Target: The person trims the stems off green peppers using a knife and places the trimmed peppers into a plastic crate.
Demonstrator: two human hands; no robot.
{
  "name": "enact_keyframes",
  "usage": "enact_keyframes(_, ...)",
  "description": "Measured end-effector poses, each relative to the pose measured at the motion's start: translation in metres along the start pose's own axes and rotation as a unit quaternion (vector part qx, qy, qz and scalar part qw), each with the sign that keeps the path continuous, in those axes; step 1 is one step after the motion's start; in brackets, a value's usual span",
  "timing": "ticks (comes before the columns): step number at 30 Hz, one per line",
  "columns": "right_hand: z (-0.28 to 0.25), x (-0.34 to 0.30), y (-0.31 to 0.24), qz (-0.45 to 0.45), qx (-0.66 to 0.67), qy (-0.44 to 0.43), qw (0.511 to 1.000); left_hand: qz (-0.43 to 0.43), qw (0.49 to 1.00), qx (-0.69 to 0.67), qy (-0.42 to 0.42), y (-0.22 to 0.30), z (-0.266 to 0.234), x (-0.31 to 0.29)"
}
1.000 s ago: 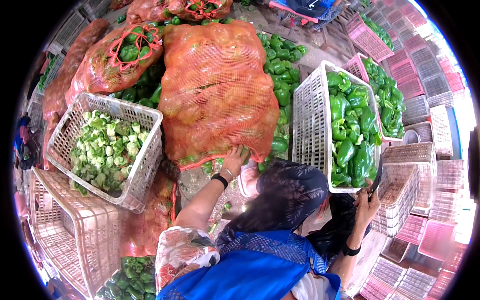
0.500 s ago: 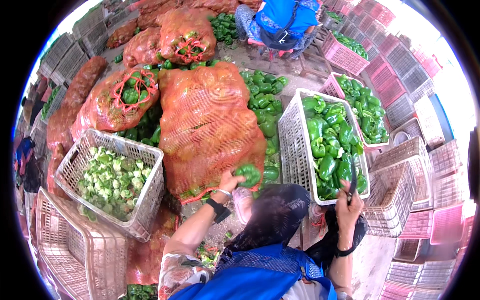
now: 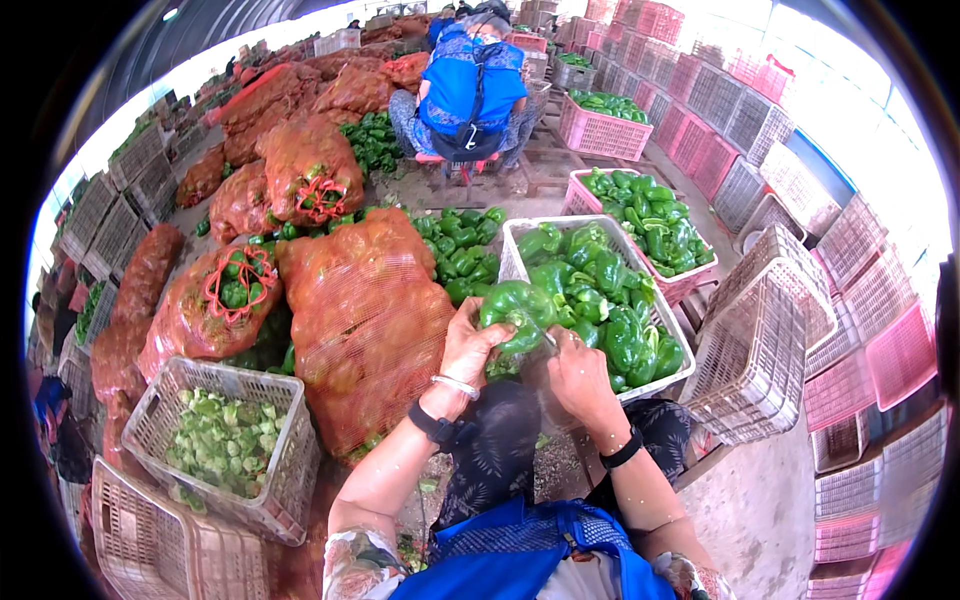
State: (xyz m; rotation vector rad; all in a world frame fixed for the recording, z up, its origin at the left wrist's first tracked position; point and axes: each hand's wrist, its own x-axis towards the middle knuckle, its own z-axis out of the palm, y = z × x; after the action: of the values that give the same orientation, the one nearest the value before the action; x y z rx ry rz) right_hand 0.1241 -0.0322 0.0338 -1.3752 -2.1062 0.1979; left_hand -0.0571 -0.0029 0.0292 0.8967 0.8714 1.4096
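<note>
My left hand (image 3: 465,350) holds a large green bell pepper (image 3: 516,310), raised in front of me with its stem end turned toward my right hand. The fingers of my right hand (image 3: 582,378) are closed round a knife (image 3: 550,338); only a sliver of its blade shows beside the pepper. Whether the blade touches the pepper I cannot tell. Just beyond my right hand stands a pale plastic crate (image 3: 672,376) full of green bell peppers. An orange mesh sack (image 3: 365,335) of peppers lies left of my left hand.
At my left, a crate (image 3: 285,505) holds pale green pepper cores (image 3: 225,445), with another crate (image 3: 150,540) in front. A person in a blue vest (image 3: 465,90) sits ahead. A pink crate (image 3: 690,285) of peppers stands at the right, near stacked crates (image 3: 755,345).
My left hand has lifted the pepper from near the sack and brought it right. My right hand has moved left from the crate with the knife. The view has tilted up.
</note>
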Motion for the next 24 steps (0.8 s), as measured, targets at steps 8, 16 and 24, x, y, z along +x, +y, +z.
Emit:
enact_keyframes(8, 0.005, 0.005, 0.030, 0.051, -0.020, 0.066, 0.996, 0.205, 0.927, 0.314, -0.003, -0.014, 0.037, 0.017)
enact_keyframes(16, 0.006, -0.002, 0.102, 0.034, -0.153, 0.082, 0.984, -0.107, 0.986, 0.061, -0.109, 0.001, 0.077, 0.035)
enact_keyframes(24, -0.017, -0.022, 0.141, 0.067, -0.083, 0.102, 0.989, -0.170, 0.974, 0.042, -0.144, -0.039, 0.096, 0.071)
